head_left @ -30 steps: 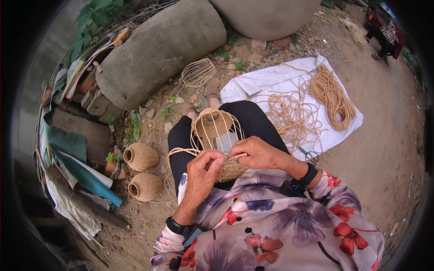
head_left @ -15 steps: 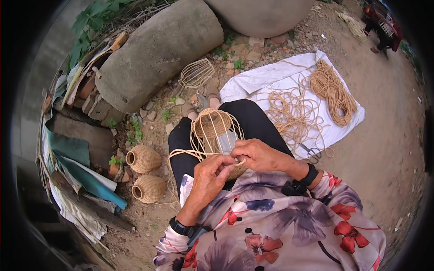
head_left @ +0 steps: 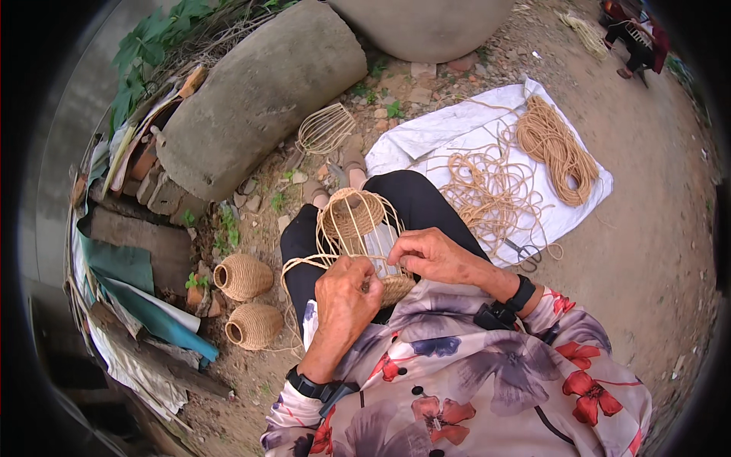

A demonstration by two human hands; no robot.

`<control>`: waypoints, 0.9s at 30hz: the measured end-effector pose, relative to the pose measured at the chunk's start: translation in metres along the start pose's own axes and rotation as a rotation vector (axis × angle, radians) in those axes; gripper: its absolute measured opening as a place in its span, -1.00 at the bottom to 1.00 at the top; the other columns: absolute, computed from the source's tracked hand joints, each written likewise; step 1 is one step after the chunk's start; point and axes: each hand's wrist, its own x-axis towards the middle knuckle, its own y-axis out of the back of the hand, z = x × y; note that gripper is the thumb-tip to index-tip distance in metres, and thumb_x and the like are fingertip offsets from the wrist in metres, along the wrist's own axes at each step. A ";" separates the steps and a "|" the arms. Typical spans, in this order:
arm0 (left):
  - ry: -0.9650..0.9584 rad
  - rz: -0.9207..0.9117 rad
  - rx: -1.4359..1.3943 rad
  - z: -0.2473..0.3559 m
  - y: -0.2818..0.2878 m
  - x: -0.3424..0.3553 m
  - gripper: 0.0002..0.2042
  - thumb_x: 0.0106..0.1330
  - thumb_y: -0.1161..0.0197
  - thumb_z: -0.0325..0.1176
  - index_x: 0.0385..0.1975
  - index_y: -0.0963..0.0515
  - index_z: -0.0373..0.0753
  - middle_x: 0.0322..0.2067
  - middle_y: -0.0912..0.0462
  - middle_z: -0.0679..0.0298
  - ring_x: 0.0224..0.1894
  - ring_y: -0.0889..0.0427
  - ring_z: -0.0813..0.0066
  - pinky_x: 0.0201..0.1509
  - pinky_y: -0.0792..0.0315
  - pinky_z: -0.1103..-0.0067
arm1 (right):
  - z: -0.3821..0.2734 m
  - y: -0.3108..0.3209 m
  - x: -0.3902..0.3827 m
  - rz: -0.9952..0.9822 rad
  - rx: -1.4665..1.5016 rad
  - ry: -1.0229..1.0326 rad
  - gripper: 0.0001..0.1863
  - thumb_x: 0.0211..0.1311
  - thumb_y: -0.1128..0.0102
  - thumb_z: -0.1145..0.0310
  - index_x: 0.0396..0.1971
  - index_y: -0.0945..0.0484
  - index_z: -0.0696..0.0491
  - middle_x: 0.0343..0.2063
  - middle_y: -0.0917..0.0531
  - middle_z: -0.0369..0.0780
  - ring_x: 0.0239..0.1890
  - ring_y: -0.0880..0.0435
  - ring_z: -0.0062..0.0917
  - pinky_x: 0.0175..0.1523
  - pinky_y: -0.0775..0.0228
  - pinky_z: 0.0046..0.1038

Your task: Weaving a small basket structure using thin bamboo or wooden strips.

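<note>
A half-woven basket (head_left: pixel 352 217) of pale ribs and tan cord lies across my lap, its ribs bare between a woven end and a woven band near my body. My left hand (head_left: pixel 349 295) is closed on the tan cord (head_left: pixel 304 260), which loops out to the left past my knee. Beside it, over the bare ribs, my right hand (head_left: pixel 432 255) has thumb and forefinger bent together; what they grip is too small to make out. The fingertips of both hands are a short gap apart.
Two finished round cord baskets (head_left: pixel 244 276) stand on the ground at left. A bare rib frame (head_left: pixel 326 129) lies beyond my feet. On a white sheet (head_left: pixel 403 145) at right are a cord coil (head_left: pixel 556 152), loose cord and scissors (head_left: pixel 527 255). Another person (head_left: pixel 638 42) sits far right.
My hands have drawn apart from where they met over the near woven band. The left has turned into a tighter fist, and the right has shifted slightly upward along the ribs.
</note>
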 end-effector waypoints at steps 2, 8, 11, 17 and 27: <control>-0.005 -0.055 0.042 0.004 0.001 0.002 -0.90 -0.01 -0.29 -0.50 -0.47 -0.62 -0.26 -0.50 -0.51 0.15 -0.44 -0.59 0.13 -0.35 -0.48 0.31 | 0.001 0.000 -0.003 -0.018 0.004 -0.015 -0.81 0.09 -0.12 0.54 -0.27 -0.61 0.17 -0.41 -0.63 -0.12 -0.39 -0.65 -0.31 -0.26 -0.47 -0.37; 0.042 -0.020 -0.016 0.001 -0.007 0.001 -0.90 0.01 -0.37 -0.45 -0.46 -0.65 -0.22 -0.46 -0.43 0.20 -0.29 -0.53 0.20 -0.24 -0.44 0.35 | 0.011 -0.006 -0.007 0.011 -0.098 0.021 -0.81 0.17 -0.16 0.48 -0.23 -0.63 0.17 -0.35 -0.69 -0.12 -0.36 -0.68 -0.36 -0.27 -0.47 -0.40; 0.087 -0.019 -0.034 -0.002 -0.008 -0.002 -0.87 0.06 -0.38 -0.38 -0.41 -0.68 -0.25 -0.46 -0.46 0.22 -0.31 -0.54 0.26 -0.24 -0.42 0.43 | 0.008 -0.011 -0.006 0.003 -0.238 0.007 -0.79 0.18 -0.16 0.43 -0.22 -0.64 0.16 -0.34 -0.69 -0.07 -0.33 -0.69 -0.28 -0.26 -0.48 -0.34; 0.013 0.010 -0.072 -0.009 -0.011 -0.007 -0.86 0.11 -0.36 -0.36 -0.38 -0.69 -0.26 -0.41 -0.61 0.19 -0.27 -0.56 0.28 -0.19 -0.41 0.43 | 0.024 -0.019 0.004 -0.105 -0.102 -0.084 -0.66 0.23 -0.02 0.34 -0.03 -0.61 0.02 -0.67 -0.60 -0.16 -0.60 -0.61 -0.35 -0.41 -0.44 -0.29; 0.077 -0.008 -0.219 -0.026 -0.005 -0.016 -0.89 0.17 -0.35 -0.37 -0.38 -0.67 -0.25 -0.42 -0.66 0.20 -0.33 -0.60 0.22 -0.24 -0.45 0.44 | 0.026 -0.026 0.026 -0.415 0.407 -0.467 -0.84 0.23 -0.07 0.34 -0.31 -0.59 0.06 -0.78 -0.40 -0.39 -0.75 -0.31 -0.70 -0.64 -0.10 -0.53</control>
